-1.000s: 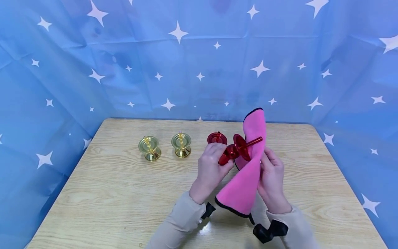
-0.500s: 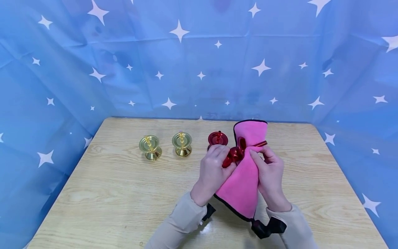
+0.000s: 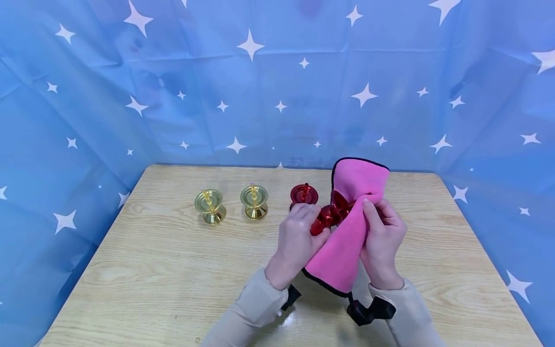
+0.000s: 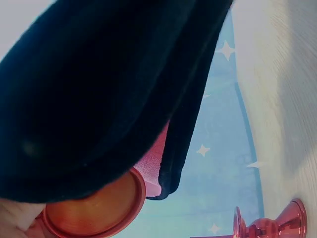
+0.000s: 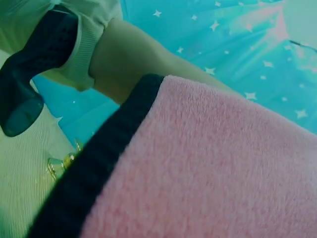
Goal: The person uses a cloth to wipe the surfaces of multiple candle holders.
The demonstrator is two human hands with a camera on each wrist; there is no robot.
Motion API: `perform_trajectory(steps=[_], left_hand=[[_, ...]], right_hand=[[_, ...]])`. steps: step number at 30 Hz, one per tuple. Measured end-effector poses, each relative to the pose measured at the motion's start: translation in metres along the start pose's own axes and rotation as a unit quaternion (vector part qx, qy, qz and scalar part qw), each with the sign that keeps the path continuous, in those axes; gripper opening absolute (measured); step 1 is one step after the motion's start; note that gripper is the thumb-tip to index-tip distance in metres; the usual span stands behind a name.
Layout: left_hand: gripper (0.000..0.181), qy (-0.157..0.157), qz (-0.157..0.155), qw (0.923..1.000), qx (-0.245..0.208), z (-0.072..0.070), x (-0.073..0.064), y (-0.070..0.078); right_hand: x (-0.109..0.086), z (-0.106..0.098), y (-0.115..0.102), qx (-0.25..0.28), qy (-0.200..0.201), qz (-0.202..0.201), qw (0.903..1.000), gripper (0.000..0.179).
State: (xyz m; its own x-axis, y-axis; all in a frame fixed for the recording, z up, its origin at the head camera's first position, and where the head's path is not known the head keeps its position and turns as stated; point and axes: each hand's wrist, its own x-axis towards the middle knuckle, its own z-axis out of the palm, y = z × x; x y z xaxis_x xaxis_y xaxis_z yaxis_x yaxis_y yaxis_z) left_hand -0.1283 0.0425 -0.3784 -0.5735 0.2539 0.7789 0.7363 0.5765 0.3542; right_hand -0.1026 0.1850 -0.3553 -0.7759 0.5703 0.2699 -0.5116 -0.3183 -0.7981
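Head view, right of centre: I see the left hand (image 3: 299, 236) with its fingers curled round the foot of a red candle holder (image 3: 328, 215), which is tilted and clear of the table (image 3: 151, 260). Beside it, the right hand (image 3: 383, 236) pinches a fold of pink cloth (image 3: 342, 246) with a black edge round the holder's thin rod, so the rod's tip is hidden. How tightly either hand presses, I cannot tell. From the left wrist, the holder's round base (image 4: 96, 208) shows at the lower left, below a dark mass that is probably the cloth's shaded underside.

A second red candle holder (image 3: 304, 193) stands just behind the left hand, and that is what worries me most: a backward swing of the knuckles could knock it over. The rod looks slim, so a hard twist or sideways tug through the cloth might bend it or turn the holder in the left fingers. The shiny foot could also slip if that grip loosens, and the cloth's loose lower end could snag on the right wrist camera (image 3: 370, 311). Both gold candle holders (image 3: 254, 202), left of centre, seem safely apart.
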Motion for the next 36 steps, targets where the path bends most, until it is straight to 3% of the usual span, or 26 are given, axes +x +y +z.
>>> perform_trajectory(steps=[4, 8, 13, 16, 18, 20, 23, 28, 32, 36], left_hand=[[0.033, -0.001, -0.009, 0.9999, -0.014, -0.001, 0.000, -0.001], [0.034, -0.005, -0.018, 0.9992, -0.036, -0.004, -0.001, -0.003], [0.034, 0.006, -0.012, 0.9984, -0.055, -0.004, -0.003, -0.004], [0.034, 0.010, -0.012, 0.9981, -0.060, -0.004, -0.001, -0.005], [0.032, 0.015, -0.020, 0.9974, -0.067, -0.005, 0.000, -0.006], [0.032, 0.021, -0.029, 0.9967, -0.073, -0.006, 0.002, -0.007], [0.033, 0.028, -0.040, 0.9955, -0.081, -0.009, 0.003, -0.008], [0.033, 0.024, -0.046, 0.9947, -0.088, -0.011, 0.004, -0.009], [0.032, 0.017, -0.048, 0.9932, -0.105, -0.013, 0.003, -0.011], [0.033, 0.009, -0.053, 0.9889, -0.138, -0.015, 0.002, -0.015]], right_hand=[[0.003, 0.002, -0.003, 0.052, 0.023, 0.011, 0.9983, 0.009], [0.007, 0.002, -0.004, 0.089, 0.021, 0.012, 0.9958, 0.006], [-0.003, 0.006, 0.002, 0.054, -0.010, 0.010, 0.9984, 0.009], [-0.009, 0.003, 0.004, 0.073, -0.076, -0.009, 0.9944, 0.015], [-0.011, 0.000, 0.006, 0.066, -0.145, -0.025, 0.9869, 0.024], [-0.012, -0.003, 0.007, 0.025, -0.212, -0.046, 0.9759, 0.035], [-0.013, -0.007, 0.008, -0.043, -0.270, -0.070, 0.9592, 0.048], [-0.009, -0.013, 0.008, -0.133, -0.274, -0.117, 0.9453, 0.048], [0.002, -0.024, 0.005, -0.205, -0.267, -0.183, 0.9235, 0.041], [0.018, -0.032, -0.003, -0.264, -0.236, -0.243, 0.9031, 0.036]])
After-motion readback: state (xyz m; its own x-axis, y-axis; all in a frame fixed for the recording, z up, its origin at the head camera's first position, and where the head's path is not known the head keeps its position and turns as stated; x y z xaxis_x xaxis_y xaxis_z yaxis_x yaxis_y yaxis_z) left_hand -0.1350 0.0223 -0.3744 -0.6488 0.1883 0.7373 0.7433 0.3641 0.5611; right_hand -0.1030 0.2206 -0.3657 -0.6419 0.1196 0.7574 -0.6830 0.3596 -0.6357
